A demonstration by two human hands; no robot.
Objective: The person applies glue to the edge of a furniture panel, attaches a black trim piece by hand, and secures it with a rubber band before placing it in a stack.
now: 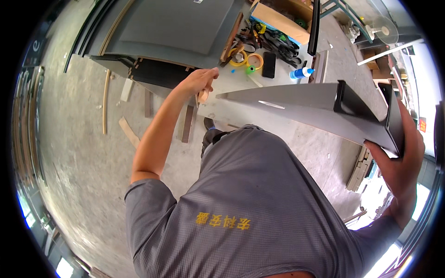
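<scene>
A long grey channel-shaped panel point(301, 104) with dark folded edges reaches from the table's middle to the right. My right hand point(404, 150) grips its near right end, thumb below and fingers round the outer side. At the table's left edge my left hand point(198, 82) is closed, its fingers curled. A small tan piece point(202, 96) shows just under these fingers, partly hidden; I cannot tell its kind. Beyond the panel lie a blue and white bottle point(301, 73), a black phone point(269, 65) and yellow tape rolls point(239, 57).
Stacked dark grey panels point(176, 28) stand at the far left, beside the pale tabletop point(211, 111). A cardboard box point(282, 21) sits at the back, with black straps point(280, 46) before it. Wood strips point(105, 102) lie on the concrete floor; a fan point(382, 31) stands far right.
</scene>
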